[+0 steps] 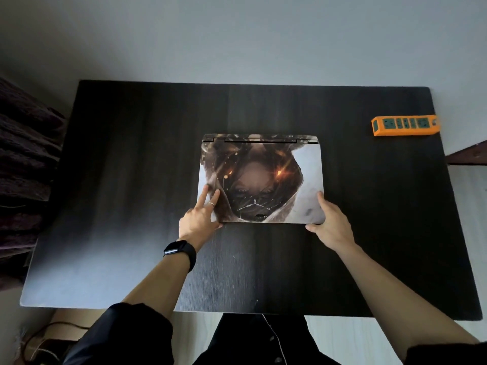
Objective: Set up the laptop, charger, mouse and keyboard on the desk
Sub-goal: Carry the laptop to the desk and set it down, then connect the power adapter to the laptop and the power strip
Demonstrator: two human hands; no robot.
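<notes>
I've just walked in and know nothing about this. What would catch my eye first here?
Probably the closed laptop in the middle of the dark desk, its lid covered with a printed picture. The left hand lies on its near left corner and the right hand grips its near right corner. Next, the bright orange power strip at the desk's far right edge.

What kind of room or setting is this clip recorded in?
Probably a home room: a dark desk against a plain wall, with a closed laptop and an orange power strip on it.
</notes>
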